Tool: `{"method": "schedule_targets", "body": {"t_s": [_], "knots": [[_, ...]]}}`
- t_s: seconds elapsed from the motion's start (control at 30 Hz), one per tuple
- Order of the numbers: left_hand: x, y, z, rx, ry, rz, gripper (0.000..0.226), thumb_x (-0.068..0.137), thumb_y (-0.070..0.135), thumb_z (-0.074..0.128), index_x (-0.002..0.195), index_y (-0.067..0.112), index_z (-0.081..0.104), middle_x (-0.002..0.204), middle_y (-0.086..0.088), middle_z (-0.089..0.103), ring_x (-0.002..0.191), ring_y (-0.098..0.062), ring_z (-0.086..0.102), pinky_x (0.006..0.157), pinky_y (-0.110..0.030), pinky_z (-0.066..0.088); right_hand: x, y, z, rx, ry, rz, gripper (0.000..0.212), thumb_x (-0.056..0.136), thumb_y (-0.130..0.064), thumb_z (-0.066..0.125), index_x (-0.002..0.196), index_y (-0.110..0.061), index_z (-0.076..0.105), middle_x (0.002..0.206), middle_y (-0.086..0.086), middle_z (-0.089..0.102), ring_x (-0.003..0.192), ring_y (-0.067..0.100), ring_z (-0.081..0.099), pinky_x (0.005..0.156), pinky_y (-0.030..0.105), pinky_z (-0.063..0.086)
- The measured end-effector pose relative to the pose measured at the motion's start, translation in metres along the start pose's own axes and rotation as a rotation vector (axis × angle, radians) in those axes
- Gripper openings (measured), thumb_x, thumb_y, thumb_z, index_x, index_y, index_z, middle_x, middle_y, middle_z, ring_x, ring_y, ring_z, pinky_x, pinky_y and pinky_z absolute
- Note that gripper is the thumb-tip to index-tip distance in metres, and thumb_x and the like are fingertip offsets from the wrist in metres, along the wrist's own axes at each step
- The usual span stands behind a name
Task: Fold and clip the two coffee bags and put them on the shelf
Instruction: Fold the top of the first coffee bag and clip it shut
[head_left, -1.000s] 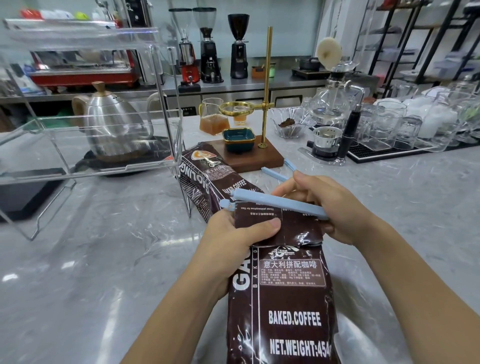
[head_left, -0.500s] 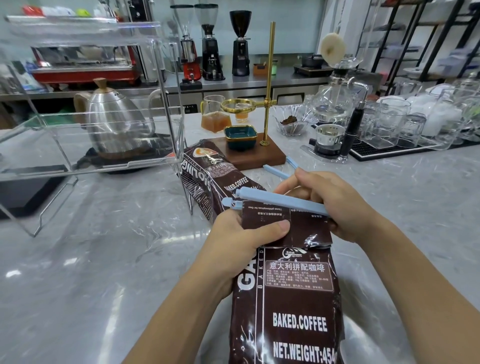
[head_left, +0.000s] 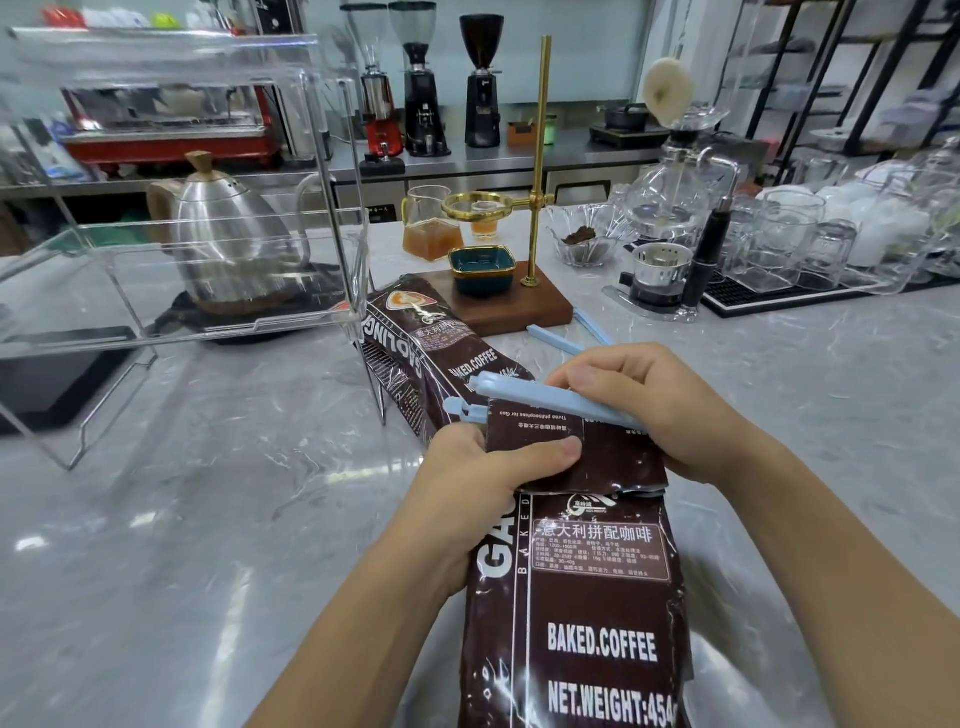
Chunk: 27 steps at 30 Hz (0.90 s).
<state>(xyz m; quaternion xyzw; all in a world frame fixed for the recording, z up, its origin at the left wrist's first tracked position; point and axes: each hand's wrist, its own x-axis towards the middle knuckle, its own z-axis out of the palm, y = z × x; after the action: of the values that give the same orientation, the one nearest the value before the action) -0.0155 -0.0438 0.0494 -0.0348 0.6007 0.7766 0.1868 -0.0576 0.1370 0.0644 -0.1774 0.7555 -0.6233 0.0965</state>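
A brown coffee bag stands near the front of the grey marble worktop, its top folded forward into a flap with upside-down print. The left hand wraps the bag's upper left side, its grip closed on the bag, the thumb pressed flat across the folded flap. The right hand holds a pale blue clip along the top edge of the fold; its fingers curl over the clip's right part and its grip is closed on the clip. The clip's left end sticks out past the bag's corner, and there its two arms stand slightly apart.

Behind this bag, a second coffee bag of the same brown print lies tilted on the worktop, leaning against the leg of a clear acrylic shelf that stands on the left. Both tiers of the shelf carry no bags. A steel kettle shows through the shelf's clear walls.

Another pale blue clip lies open on the worktop just beyond the right hand, beside a wooden base that bears a brass stand and a small teal dish. Glassware sits at the far right.
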Motion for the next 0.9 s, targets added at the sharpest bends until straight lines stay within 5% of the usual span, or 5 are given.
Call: {"method": "schedule_targets", "body": {"t_s": [0.27, 0.9], "knots": [[0.001, 0.0005, 0.0024, -0.086, 0.019, -0.056, 0.022, 0.081, 0.005, 0.077, 0.1, -0.004, 0.076, 0.097, -0.029, 0.077, 0.07, -0.034, 0.074, 0.069, -0.04, 0.063, 0.0017, 0.0022, -0.0005, 0.033, 0.007, -0.06, 0.025, 0.083, -0.022, 0.064, 0.093, 0.0, 0.073, 0.084, 0.013, 0.074, 0.072, 0.017, 0.07, 0.06, 0.022, 0.054], [-0.0007, -0.0031, 0.0022, -0.064, -0.012, -0.019, 0.011, 0.079, 0.002, 0.079, 0.09, 0.003, 0.079, 0.085, -0.022, 0.079, 0.064, -0.03, 0.075, 0.066, -0.036, 0.064, 0.0032, 0.0036, 0.0066, 0.085, 0.027, -0.067, 0.008, 0.08, -0.013, 0.068, 0.079, -0.007, 0.073, 0.075, 0.008, 0.074, 0.065, 0.014, 0.069, 0.06, 0.021, 0.054]]}}
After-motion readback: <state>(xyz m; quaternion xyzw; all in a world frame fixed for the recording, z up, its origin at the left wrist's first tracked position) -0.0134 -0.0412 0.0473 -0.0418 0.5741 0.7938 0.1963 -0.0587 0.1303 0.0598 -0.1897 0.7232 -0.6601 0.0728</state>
